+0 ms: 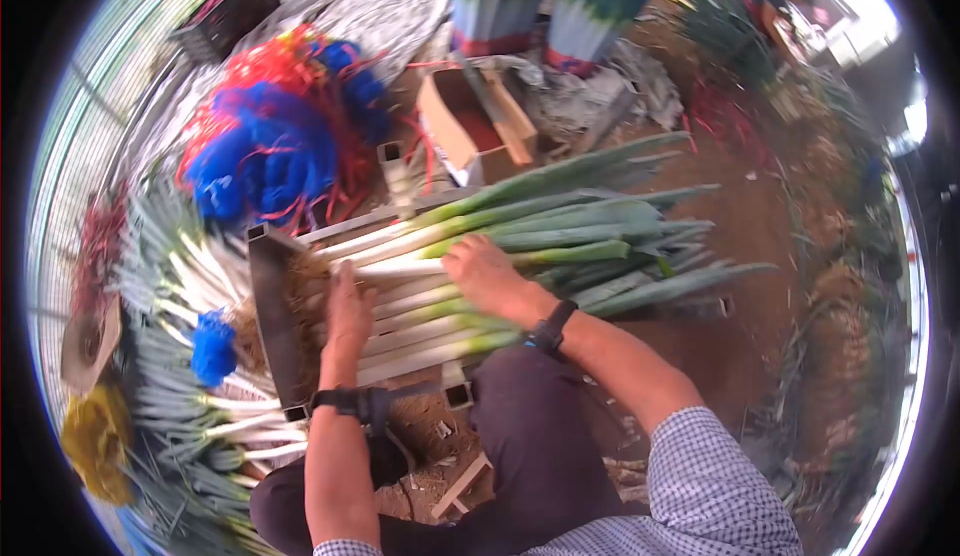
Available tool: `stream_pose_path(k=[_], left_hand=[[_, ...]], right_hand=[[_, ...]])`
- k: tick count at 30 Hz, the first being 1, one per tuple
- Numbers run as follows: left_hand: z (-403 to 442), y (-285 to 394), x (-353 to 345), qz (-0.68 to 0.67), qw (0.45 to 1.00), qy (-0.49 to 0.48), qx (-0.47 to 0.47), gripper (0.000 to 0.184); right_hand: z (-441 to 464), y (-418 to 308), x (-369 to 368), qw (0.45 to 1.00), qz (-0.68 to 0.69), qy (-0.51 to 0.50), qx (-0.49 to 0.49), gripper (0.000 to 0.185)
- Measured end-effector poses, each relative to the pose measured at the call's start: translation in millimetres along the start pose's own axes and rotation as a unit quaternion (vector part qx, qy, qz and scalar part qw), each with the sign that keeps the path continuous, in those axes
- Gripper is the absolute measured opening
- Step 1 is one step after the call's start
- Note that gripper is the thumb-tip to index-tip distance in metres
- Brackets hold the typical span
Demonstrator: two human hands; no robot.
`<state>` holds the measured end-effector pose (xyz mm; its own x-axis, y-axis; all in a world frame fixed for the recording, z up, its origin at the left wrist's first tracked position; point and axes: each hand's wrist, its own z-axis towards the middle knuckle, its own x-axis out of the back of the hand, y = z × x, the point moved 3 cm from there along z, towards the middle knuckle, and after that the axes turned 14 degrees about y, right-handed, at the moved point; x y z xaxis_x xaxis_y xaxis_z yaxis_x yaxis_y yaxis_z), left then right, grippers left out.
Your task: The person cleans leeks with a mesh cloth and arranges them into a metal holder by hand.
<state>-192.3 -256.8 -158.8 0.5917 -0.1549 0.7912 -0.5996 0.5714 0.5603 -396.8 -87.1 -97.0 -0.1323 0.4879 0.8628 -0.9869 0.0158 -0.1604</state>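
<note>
Large green onions (420, 341) lie side by side in a metal frame, roots to the left and green leaves (590, 231) to the right. At the root end, beside a metal end plate (275, 306), my left hand (347, 314) lies against the white stalks, thumb apart from its stretched fingers. Slightly blurred, it has no clear hold on a stalk. My right hand (485, 271) is over the middle of the row, its bent fingers closed on a green onion where white turns to green. The undersides of both hands are hidden.
More green onions (255, 426) lie on the left, with a blue net bundle (213, 348) among them. Blue netting (265, 156), red ties (275, 56) and an open cardboard box (455, 111) are beyond the frame. Another person (770, 6) bends at the far right.
</note>
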Motion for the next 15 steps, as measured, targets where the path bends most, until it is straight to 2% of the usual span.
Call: stream_pose_path(k=[1,2,3,4,5,7,10,11,13,15], left_hand=[[0.1,-6.1,-0.6,-0.008,1.000,-0.001,-0.008,0.071],[5.4,-4.2,2.0,0.006,0.999,-0.036,0.006,0.068],[7.6,-13.8,-2.4,-0.012,0.999,-0.005,-0.034,0.063],[9.6,0.5,8.8,0.007,1.000,-0.018,-0.002,0.057],[11.5,16.7,21.6,0.028,0.999,-0.031,0.030,0.052],[11.6,33.1,35.5,0.088,0.995,-0.041,0.002,0.046],[7.3,41.7,52.7,0.064,0.997,-0.041,0.010,0.041],[7.7,54.0,64.6,0.109,0.992,-0.012,-0.069,0.038],[13.2,64.5,81.5,0.146,0.986,-0.053,-0.068,0.037],[20.0,66.8,97.0,0.154,0.983,-0.042,-0.091,0.037]], right_hand=[[-8.9,1.0,7.0,0.999,0.015,0.047,-0.016,0.009],[-17.4,4.1,18.9,0.999,0.000,0.033,-0.035,0.010],[-25.3,7.5,32.9,0.998,-0.018,0.021,-0.055,0.012],[-34.5,12.6,42.5,0.997,-0.021,0.058,-0.049,0.013],[-41.4,14.3,56.1,0.996,-0.035,0.051,-0.062,0.013],[-50.5,17.5,69.7,0.993,-0.067,0.046,-0.084,0.015],[-57.8,14.0,87.3,0.987,-0.073,0.067,-0.129,0.021],[-61.5,15.0,91.2,0.983,-0.091,0.094,-0.131,0.022],[-58.9,20.4,91.2,0.973,-0.124,0.154,-0.122,0.025],[-59.9,40.0,77.6,0.977,-0.120,0.115,-0.131,0.024]])
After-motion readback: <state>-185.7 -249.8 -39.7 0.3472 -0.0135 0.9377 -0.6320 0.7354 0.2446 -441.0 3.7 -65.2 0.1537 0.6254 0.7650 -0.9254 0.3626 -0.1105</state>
